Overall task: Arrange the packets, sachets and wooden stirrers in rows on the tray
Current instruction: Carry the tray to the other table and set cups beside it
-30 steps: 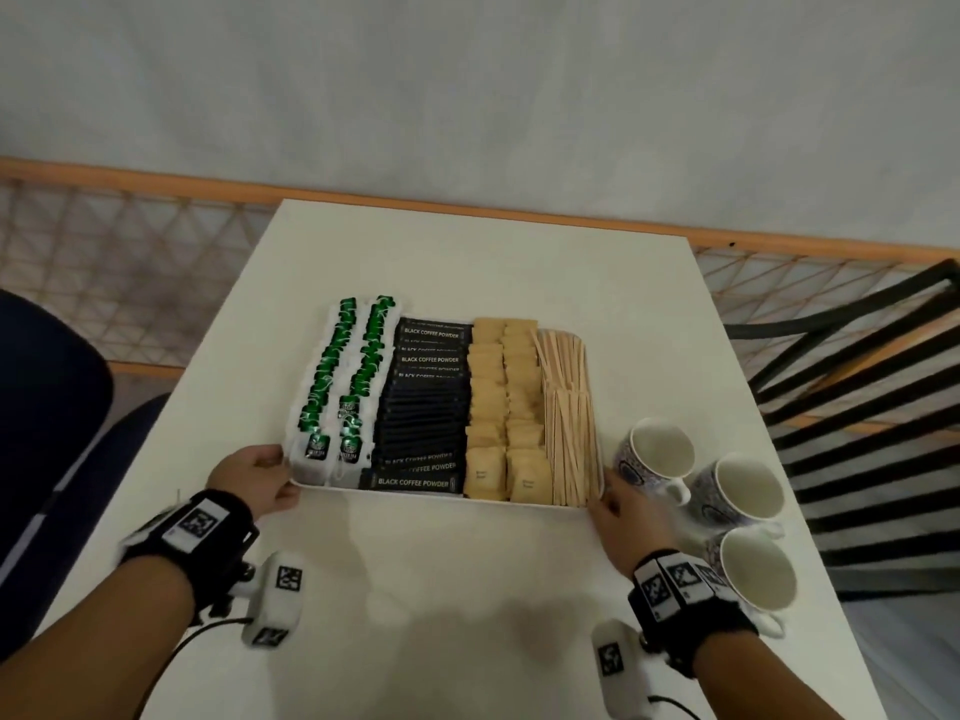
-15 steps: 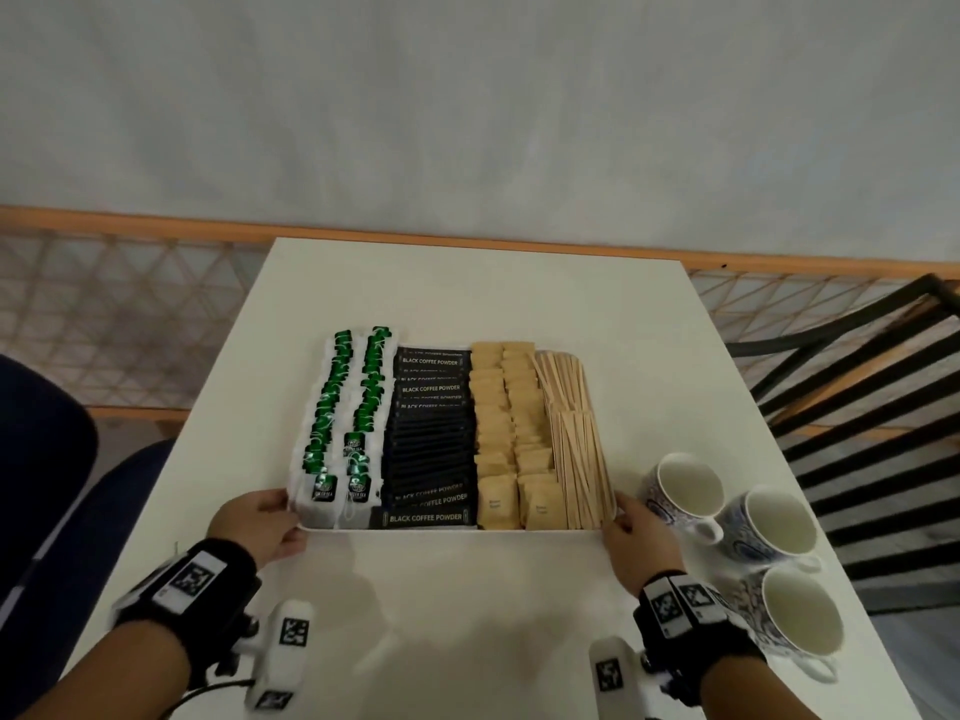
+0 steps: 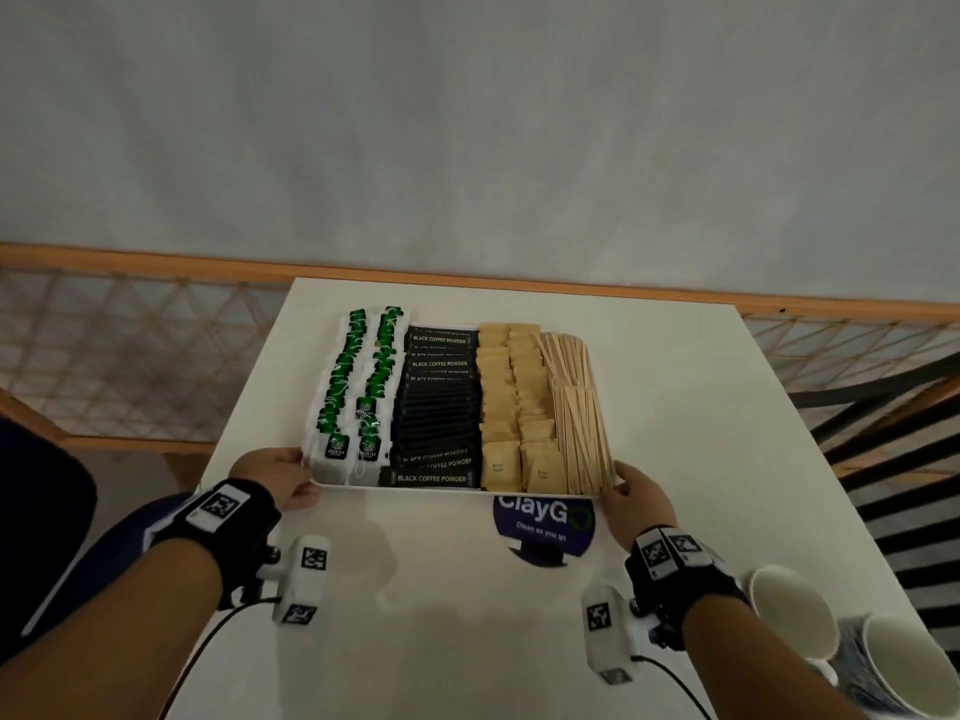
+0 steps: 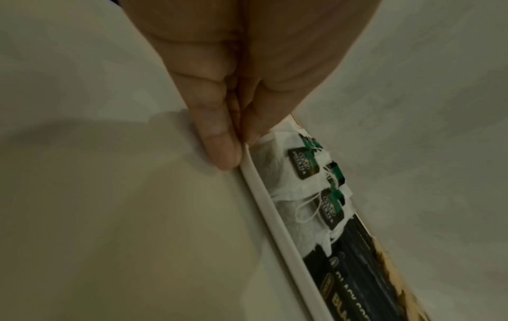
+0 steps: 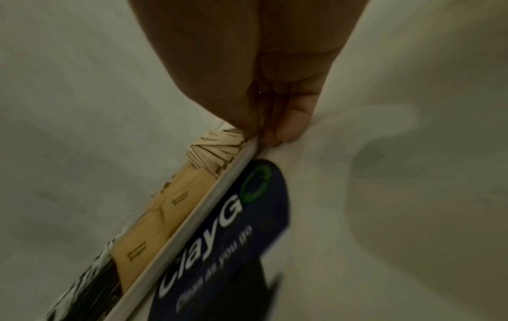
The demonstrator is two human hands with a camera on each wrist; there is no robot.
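Note:
A white tray [image 3: 457,490] sits on the white table, filled in rows: green tea bags [image 3: 358,392] at left, black coffee sachets [image 3: 436,407], brown sugar packets [image 3: 514,402], then wooden stirrers [image 3: 576,407] at right. My left hand [image 3: 275,480] grips the tray's near left corner, and the left wrist view shows its fingers [image 4: 219,149] pinching the rim [image 4: 264,202]. At the near right corner my right hand [image 3: 631,498] grips the tray, its fingertips [image 5: 288,128] at the rim [image 5: 209,197] beside the stirrers [image 5: 217,149].
A dark blue round "ClayGo" sticker [image 3: 543,530] lies on the table [image 3: 675,407] just in front of the tray. White mugs [image 3: 795,610] stand at the near right edge. A wooden railing with netting [image 3: 130,345] runs behind the table.
Both hands have slid the tray away from me toward the table's far side, uncovering the blue sticker. The mugs stayed behind at the near right.

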